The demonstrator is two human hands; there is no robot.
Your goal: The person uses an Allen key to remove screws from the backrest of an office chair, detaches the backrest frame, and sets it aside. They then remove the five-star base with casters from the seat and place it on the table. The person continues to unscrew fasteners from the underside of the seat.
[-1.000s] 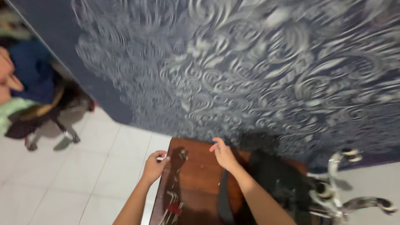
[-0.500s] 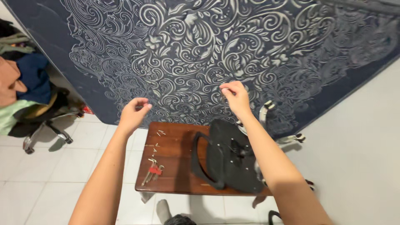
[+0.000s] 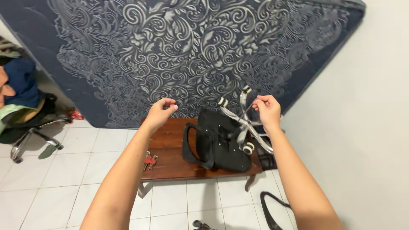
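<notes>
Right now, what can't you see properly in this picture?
Head view only:
- Whether the left hand or right hand pinches anything: fingers curl over it, too small.
- Small red-handled metal tools on the brown wooden table: too small to identify.
- Black curved armrest on the floor: cut by the right arm and bottom edge.
- Far table legs: hidden by the black chair seat.

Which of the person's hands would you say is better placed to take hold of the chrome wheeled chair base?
Probably the right hand: it hovers right beside the chrome chair base, over the black seat. The left hand is raised farther away, above the wooden table.
</notes>
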